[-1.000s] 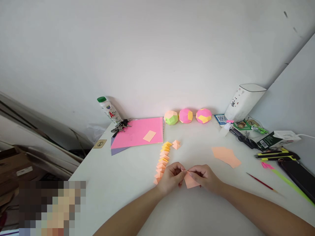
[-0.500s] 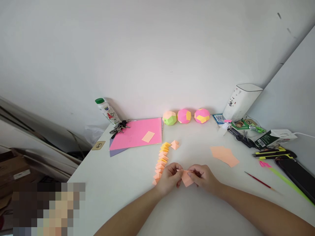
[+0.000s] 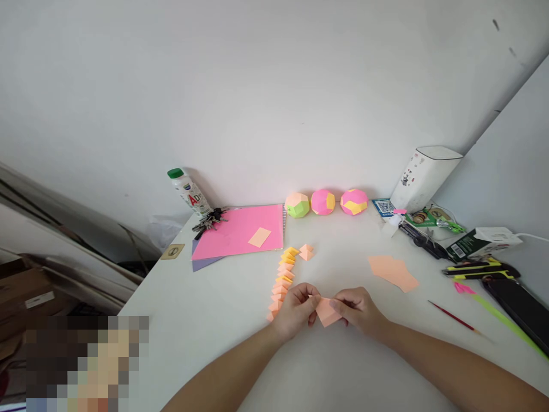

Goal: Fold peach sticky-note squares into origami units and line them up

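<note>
Between my two hands is a small peach sheet of paper (image 3: 326,313), partly folded, with a corner pointing down toward me. My left hand (image 3: 299,312) pinches its left edge between thumb and fingers. On the other side, my right hand (image 3: 358,309) grips the right edge, the thumb lying on top of the paper. Just left of my left hand runs a row of folded paper units (image 3: 283,280), peach and yellow, overlapping one another. A separate folded peach unit (image 3: 306,252) sits beyond my hands. Flat peach sheets (image 3: 392,271) lie to the right.
Three paper balls (image 3: 323,202) stand by the wall. At the left are a pink sheet (image 3: 238,229) with a peach slip (image 3: 259,237), keys (image 3: 210,222) and a white bottle (image 3: 189,191). A brush (image 3: 452,316), a utility knife (image 3: 480,269) and a black phone (image 3: 518,312) lie right.
My right thumb has shifted slightly over the paper, and the sheet's right side has tilted a little. Both hands keep their hold. The camera view has moved slightly.
</note>
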{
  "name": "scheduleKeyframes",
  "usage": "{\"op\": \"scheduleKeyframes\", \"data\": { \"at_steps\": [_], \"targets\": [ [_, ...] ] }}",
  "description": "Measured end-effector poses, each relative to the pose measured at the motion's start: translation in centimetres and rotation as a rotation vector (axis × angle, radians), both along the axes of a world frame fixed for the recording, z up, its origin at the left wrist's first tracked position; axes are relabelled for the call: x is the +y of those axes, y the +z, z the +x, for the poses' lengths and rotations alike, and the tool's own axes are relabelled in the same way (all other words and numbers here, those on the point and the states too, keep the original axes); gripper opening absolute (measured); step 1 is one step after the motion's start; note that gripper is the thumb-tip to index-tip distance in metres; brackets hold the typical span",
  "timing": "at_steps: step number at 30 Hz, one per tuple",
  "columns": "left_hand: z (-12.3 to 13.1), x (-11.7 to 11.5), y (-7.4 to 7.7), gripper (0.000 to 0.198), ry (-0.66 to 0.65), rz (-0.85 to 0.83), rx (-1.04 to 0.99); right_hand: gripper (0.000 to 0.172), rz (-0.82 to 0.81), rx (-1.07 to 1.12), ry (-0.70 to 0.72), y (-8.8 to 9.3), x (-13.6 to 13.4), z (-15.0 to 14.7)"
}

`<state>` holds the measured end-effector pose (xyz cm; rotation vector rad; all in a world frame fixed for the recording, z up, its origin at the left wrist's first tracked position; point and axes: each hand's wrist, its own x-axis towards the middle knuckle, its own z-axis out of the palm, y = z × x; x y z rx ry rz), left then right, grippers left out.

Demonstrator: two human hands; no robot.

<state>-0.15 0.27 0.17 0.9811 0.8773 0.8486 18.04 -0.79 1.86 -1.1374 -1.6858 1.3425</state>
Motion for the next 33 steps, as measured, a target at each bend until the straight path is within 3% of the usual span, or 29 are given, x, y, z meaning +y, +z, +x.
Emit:
{"op": "scheduleKeyframes", "data": {
  "at_steps": [8, 15, 23, 33],
  "targets": [
    [0.0, 0.2, 0.2, 0.032, 0.057, -0.053, -0.028, 0.04, -0.085, 0.061, -0.051, -0.4, 0.1, 0.4],
    [0.0, 0.1, 0.4, 0.031, 0.042, -0.016, 0.017, 0.022, -0.104, 0.101, -0.053, -0.6, 0.0, 0.1],
    [0.1, -0.2, 0.5, 0.028, -0.064, 0.036, 0.166, 0.024, -0.096, 0.047, 0.005, -1.4, 0.1, 0.1],
    [0.0, -0.3, 0.1, 0.029, 0.012, 0.04, 0.1, 0.029, -0.12, 0.1, -0.063, -1.3, 0.1, 0.0]
  ]
}}
